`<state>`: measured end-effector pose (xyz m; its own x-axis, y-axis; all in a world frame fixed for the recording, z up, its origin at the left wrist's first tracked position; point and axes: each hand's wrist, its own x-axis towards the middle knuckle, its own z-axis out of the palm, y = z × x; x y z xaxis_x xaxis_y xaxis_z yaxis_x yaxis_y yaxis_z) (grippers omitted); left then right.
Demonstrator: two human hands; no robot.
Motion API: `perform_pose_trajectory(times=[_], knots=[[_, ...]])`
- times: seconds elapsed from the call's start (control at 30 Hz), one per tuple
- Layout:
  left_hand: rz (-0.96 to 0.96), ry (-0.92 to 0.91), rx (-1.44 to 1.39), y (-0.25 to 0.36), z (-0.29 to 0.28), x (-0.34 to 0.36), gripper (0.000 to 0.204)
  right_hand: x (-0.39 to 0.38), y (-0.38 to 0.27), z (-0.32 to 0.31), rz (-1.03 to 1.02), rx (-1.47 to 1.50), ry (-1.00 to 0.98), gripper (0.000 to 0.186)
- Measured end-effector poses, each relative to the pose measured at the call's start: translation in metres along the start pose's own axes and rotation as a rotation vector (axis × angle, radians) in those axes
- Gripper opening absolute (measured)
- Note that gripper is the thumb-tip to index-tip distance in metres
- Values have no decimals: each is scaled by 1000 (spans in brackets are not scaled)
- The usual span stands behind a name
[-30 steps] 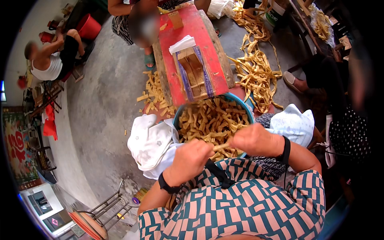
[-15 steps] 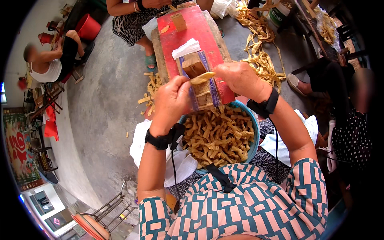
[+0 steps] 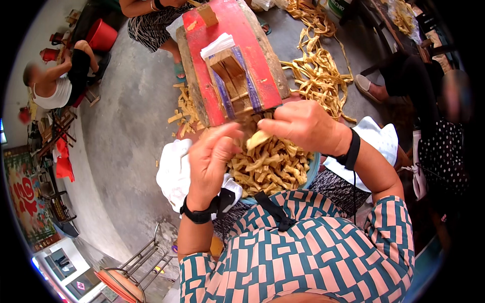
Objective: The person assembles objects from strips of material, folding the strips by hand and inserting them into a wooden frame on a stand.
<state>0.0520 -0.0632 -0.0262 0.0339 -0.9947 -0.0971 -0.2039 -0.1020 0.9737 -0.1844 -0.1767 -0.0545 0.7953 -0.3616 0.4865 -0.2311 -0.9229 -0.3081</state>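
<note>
A short pale-yellow folded strip (image 3: 258,139) is pinched in my right hand (image 3: 310,126), over the basin. My left hand (image 3: 208,164) is just left of the strip, thumb and forefinger apart, holding nothing. Beneath both hands stands a blue basin (image 3: 314,171) heaped with similar yellow folded pieces (image 3: 273,174); my hands hide part of the heap. Just beyond my hands, a slotted wooden block (image 3: 230,73) with blue-purple edging sits on a red-topped bench (image 3: 262,70). Folded white paper (image 3: 217,45) lies at the block's far end.
A small wooden block (image 3: 207,16) stands farther up the bench, where another person sits. Long yellow strips (image 3: 321,68) lie on the floor to the right, short pieces (image 3: 186,111) to the left. White cloth (image 3: 174,169) rests beside the basin. Other people sit at both sides.
Both hands have come down from the wooden block toward the basin. The left hand has let go of the yellow strip, which stays in the right. The bench appears shifted up and left.
</note>
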Motion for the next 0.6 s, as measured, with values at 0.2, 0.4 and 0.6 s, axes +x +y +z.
perform_pose_trajectory(times=[0.2, 0.4, 0.6], knots=[[-406, -324, -440, -5, 17, -28, 24, 8, -29, -3, -161, 27, -8, 28], [-224, -269, -948, 6, -8, -66, 18, -19, -31, -14, 51, 310, 1, 14], [145, -270, -922, 12, 2, -59, 25, -32, -49, 0, 291, 930, -128, 13]])
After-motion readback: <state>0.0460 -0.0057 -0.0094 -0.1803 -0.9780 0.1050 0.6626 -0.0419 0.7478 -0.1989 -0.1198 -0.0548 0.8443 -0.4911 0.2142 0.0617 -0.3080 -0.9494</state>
